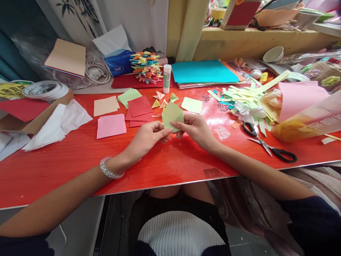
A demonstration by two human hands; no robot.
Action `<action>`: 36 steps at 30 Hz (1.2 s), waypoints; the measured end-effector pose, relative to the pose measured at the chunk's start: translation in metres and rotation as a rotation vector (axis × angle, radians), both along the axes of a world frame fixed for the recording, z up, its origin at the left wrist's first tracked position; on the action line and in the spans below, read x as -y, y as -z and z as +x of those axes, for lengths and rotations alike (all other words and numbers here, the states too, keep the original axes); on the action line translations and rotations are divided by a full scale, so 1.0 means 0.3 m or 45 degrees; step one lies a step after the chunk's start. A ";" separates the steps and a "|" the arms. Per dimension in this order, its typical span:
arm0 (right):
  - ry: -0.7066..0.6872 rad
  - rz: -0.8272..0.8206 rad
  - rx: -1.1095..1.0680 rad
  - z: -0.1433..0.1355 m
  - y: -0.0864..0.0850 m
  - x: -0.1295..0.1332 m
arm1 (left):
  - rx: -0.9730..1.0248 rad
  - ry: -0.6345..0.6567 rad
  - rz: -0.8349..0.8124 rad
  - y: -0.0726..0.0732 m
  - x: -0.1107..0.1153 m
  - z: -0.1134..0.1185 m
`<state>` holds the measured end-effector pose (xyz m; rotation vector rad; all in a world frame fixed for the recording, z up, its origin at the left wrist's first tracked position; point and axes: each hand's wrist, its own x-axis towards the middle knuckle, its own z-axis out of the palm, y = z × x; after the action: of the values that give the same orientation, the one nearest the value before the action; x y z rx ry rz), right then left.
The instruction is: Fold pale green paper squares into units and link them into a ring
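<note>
A blue plastic tissue pack (117, 64) is sitting at eleven o'clock, a round white cup (274, 55) resting at two.

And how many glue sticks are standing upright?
1: the glue stick stands beyond the held green paper, just right of the multicoloured paper model. Others may be hidden in the clutter.
</note>
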<state>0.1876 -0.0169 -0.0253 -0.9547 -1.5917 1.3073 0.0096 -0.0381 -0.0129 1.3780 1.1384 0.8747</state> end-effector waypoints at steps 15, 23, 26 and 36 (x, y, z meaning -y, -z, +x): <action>-0.165 -0.237 0.002 0.005 -0.032 -0.011 | 0.086 -0.043 -0.085 0.013 -0.011 -0.003; -0.165 -0.245 0.041 0.012 -0.032 -0.012 | 0.086 -0.054 -0.076 0.014 -0.008 -0.005; -0.181 -0.251 0.046 0.016 -0.029 -0.020 | 0.072 -0.060 -0.095 0.016 -0.010 -0.007; -0.142 -0.292 0.019 0.024 -0.023 -0.029 | 0.083 0.015 0.071 0.003 -0.027 -0.022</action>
<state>0.1949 -0.0081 -0.0184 -1.0270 -1.5479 1.5896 0.0030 -0.0301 -0.0138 1.3903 1.0622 0.9430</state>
